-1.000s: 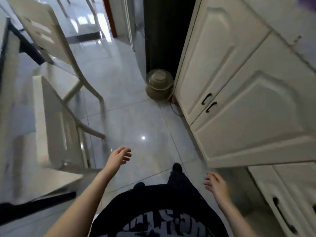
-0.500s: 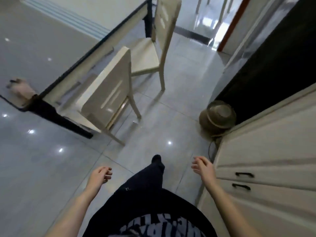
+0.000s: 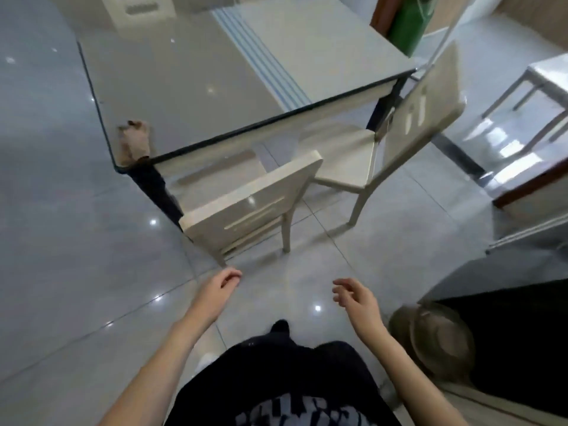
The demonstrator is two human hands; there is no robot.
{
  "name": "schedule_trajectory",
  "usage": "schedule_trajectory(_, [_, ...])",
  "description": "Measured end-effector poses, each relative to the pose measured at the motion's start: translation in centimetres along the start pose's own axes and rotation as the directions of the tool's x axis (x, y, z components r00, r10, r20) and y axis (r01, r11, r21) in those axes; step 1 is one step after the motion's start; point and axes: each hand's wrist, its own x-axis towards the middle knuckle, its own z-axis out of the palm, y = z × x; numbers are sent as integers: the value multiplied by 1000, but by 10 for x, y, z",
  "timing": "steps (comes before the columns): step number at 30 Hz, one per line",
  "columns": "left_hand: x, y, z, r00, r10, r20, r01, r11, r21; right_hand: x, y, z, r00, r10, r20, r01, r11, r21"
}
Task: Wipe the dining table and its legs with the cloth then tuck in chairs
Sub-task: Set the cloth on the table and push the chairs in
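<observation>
Just short of the dining table, a person stands on the tiled floor (image 3: 76, 241), arms out ahead. The left grip (image 3: 219, 285) and right grip (image 3: 356, 298) are loosely curled, fingers relaxed, and neither holds anything. The cloth (image 3: 134, 142) lies bunched on the tabletop's (image 3: 196, 87) near corner at 10 o'clock, above a dark leg (image 3: 159, 189), likely left there within reach for wiping. The near chair (image 3: 246, 207), at 12 o'clock, has its seat partly under the tabletop. The far chair (image 3: 421, 103), at 1 o'clock, stands pulled out and angled, probably to keep the legs open to the cloth. Tucking in looks like the last job.
</observation>
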Motion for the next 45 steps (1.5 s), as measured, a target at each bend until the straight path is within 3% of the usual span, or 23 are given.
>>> schedule_trajectory(4, [12,83,-3,950,305,-69,-283,932,229,46,-67,-17,954,-283,98,297,940,-169])
schedule_trajectory(7, [20,126,-1,813,529,-244,-406,815,413,86,-119,-28,830,-519,204,557,788,-261])
schedule_trajectory(10, [41,144,-4,719,579,-384,-333,772,542,131,-166,-33,618,-706,347,783,508,-360])
schedule_trajectory(13, [67,148,-12,779,395,-487,-68,825,561,175,-206,-27,508,-684,524,853,313,-418])
schedule_trajectory(17, [92,133,-17,832,96,-546,246,819,519,234,-226,-3,490,-487,723,864,164,-476])
schedule_trajectory(20, [98,130,-14,835,30,-550,354,736,577,264,-230,12,509,-294,809,858,95,-506])
schedule_trajectory(22, [100,134,-16,829,12,-559,371,736,566,272,-232,19,508,-257,822,858,67,-510])
schedule_trajectory(26, [105,137,-21,818,14,-575,354,776,522,274,-229,29,541,-332,773,814,-23,-580])
schedule_trajectory(30, [126,133,-16,664,87,-742,462,734,499,278,-222,34,526,-433,732,783,-90,-616])
schedule_trajectory(34, [145,133,-20,588,74,-805,570,668,478,288,-217,42,507,-490,709,783,-83,-616])
schedule_trajectory(38, [157,128,-36,569,99,-817,577,659,482,298,-218,57,540,-483,689,766,-56,-640])
schedule_trajectory(40, [166,123,-49,591,76,-803,580,653,488,298,-223,67,561,-468,683,754,-51,-654])
schedule_trajectory(45, [180,119,-84,598,156,-786,492,702,514,306,-240,94,547,-512,662,734,-86,-674])
